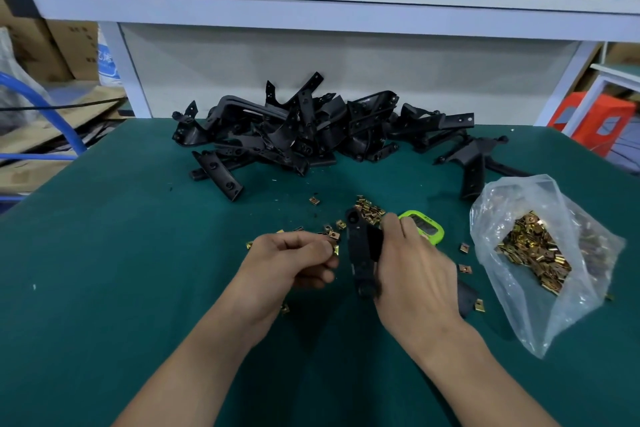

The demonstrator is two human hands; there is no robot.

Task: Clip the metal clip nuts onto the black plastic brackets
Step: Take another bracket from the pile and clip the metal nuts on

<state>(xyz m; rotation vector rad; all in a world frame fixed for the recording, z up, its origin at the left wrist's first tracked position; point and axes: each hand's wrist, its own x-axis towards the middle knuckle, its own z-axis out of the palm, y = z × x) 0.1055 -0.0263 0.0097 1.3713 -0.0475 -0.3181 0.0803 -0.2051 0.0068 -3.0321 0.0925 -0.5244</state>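
a black bracket (362, 250) is gripped in the right hand (414, 270) just left of the green timer (424, 227); further left, a clip nut (335, 247) is pinched by the left hand (294, 258)

We see a green-covered table (104, 253), on it a pile of black plastic brackets (311, 128) at the far side, loose metal clip nuts (370, 210) in the middle, a green timer (427, 227), a clear bag (540, 322) of nuts at right
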